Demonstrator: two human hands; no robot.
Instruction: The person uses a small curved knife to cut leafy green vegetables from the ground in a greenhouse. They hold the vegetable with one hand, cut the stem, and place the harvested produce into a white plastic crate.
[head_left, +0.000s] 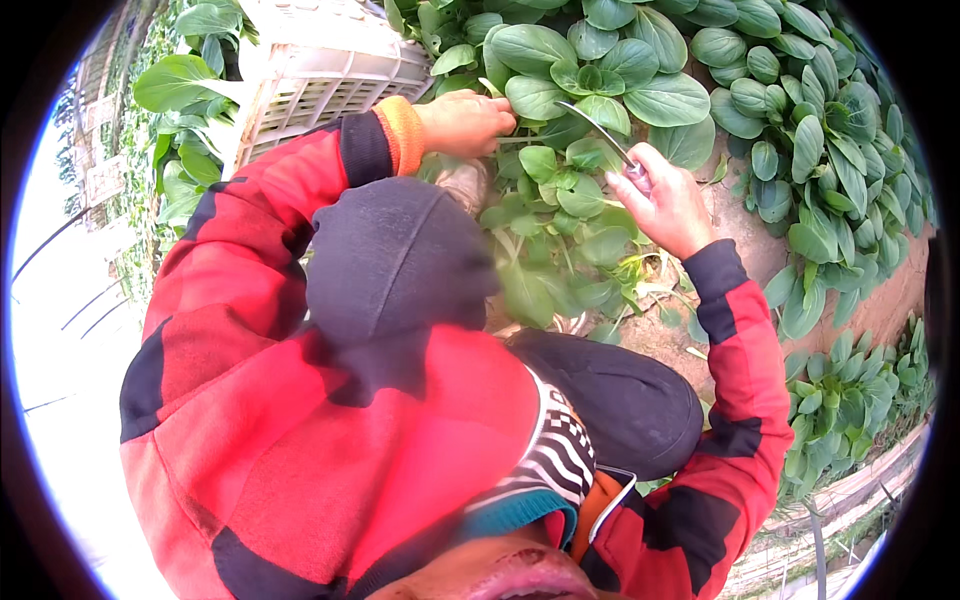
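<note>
My right hand grips the handle of a small sickle, its thin curved blade reaching up and left over the leaves. Left of it, my left hand is low among the leafy greens with its fingers curled. A pale stem runs by its fingertips; whether they hold it cannot be told. Before me grow broad-leaved bok choy plants, rooted in the soil. Smaller greens and loose leaves lie below the blade, partly blurred.
A white plastic crate stands beside my left forearm, with cut greens at its left side. Dense rows of bok choy fill the right. Bare soil shows between plants. My bent knee is below the right hand.
</note>
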